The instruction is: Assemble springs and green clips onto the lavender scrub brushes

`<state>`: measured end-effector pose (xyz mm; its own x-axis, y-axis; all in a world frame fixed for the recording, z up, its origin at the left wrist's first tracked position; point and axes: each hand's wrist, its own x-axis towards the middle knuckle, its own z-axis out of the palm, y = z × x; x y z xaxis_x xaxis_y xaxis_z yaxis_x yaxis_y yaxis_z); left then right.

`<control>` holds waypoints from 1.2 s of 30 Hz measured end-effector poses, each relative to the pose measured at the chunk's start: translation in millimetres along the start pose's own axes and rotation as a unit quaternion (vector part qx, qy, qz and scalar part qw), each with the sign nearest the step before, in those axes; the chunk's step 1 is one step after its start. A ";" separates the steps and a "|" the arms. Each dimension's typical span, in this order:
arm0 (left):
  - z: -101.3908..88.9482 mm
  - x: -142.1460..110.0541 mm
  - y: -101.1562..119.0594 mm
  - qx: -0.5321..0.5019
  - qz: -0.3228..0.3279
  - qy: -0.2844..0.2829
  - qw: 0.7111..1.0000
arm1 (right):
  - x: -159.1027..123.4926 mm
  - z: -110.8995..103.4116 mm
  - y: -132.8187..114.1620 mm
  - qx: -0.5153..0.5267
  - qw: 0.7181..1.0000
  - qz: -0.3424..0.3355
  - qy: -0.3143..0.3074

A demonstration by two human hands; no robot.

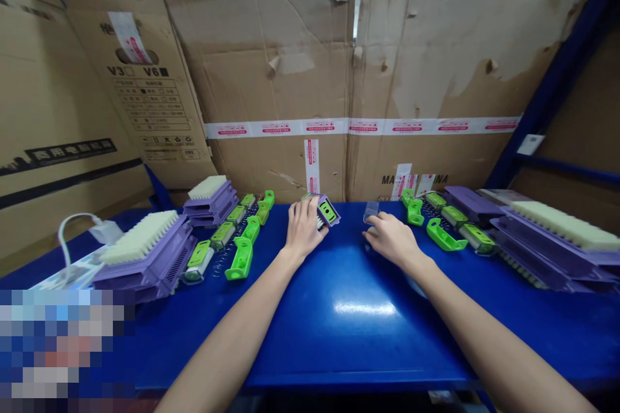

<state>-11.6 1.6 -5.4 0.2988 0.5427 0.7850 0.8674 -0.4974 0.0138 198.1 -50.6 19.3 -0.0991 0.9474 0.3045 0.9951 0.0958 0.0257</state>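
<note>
Tabletop point(358, 348) looks smooth, glossy; cardboard panels point(271, 90) matt, scuffed; brackets point(245, 257) smooth plastic; clear cover point(371, 209) shiny plastic.

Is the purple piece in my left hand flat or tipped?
Tipped: the purple piece slants in the left hand, its green face toward the camera.

Shining pale above the cardboard point(271, 77); glaring white off the blue tabletop point(310, 348); darkening toward the right edge; stretching at the sides; breaking into coarse blocks at lower left.

Tilted purple-grn pc. point(329, 210), L grip point(304, 227); clear pc. point(371, 210), R grip point(392, 237)
</note>
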 end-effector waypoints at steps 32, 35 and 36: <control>-1.5 0.0 0.9 0.039 0.014 -0.017 0.999 | 8.9 31.0 -5.8 0.365 0.912 0.014 0.186; -2.9 -0.4 2.3 0.031 0.028 -0.022 0.999 | 9.5 31.1 -9.6 0.471 0.861 0.044 0.186; -3.3 -0.6 3.3 0.028 0.040 -0.028 0.998 | 10.0 31.9 -11.2 0.508 0.840 0.048 0.184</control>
<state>-10.2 -2.6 -3.7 0.3877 0.5408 0.7465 0.8606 -0.5025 -0.0830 185.8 -32.5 -8.3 0.1750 0.8254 0.5367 0.4624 0.4124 -0.7850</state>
